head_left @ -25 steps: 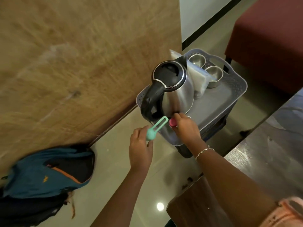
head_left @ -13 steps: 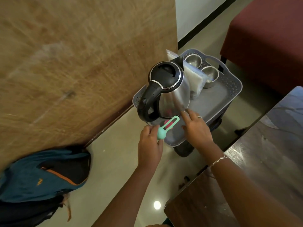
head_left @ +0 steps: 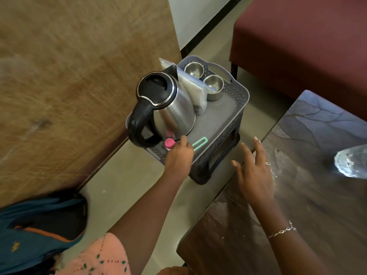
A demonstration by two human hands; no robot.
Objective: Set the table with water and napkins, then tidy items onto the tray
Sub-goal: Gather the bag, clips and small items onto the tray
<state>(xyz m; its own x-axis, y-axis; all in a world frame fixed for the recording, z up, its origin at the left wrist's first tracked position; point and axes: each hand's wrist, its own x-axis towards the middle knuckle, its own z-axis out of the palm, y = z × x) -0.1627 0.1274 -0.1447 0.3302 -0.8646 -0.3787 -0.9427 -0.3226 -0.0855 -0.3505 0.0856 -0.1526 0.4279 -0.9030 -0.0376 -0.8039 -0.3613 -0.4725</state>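
Note:
A grey tray [head_left: 219, 119] sits on a dark plastic stool [head_left: 216, 157]. On it stand a steel kettle [head_left: 170, 110] with a black lid, a plastic bag of napkins [head_left: 195, 94] and two steel cups [head_left: 193, 69] [head_left: 214, 84]. A pink-ended utensil [head_left: 169, 143] lies at the tray's near edge, beside the kettle base. My left hand [head_left: 178, 155] rests at that edge, closed over the bulb end of a teal utensil [head_left: 200, 142] whose loop lies flat on the tray. My right hand [head_left: 256, 169] hovers with fingers spread over the table corner, holding nothing.
The dark wooden table [head_left: 297, 205] fills the lower right, with a clear water bottle [head_left: 351, 163] at its right edge. A maroon seat [head_left: 307, 42] stands behind the tray. A wooden panel [head_left: 69, 76] lies to the left, with a blue backpack [head_left: 39, 225] on the floor.
My right hand let go of the pink utensil, which now lies on the tray, and drew back over the table corner. My left hand brought the teal utensil down onto the tray.

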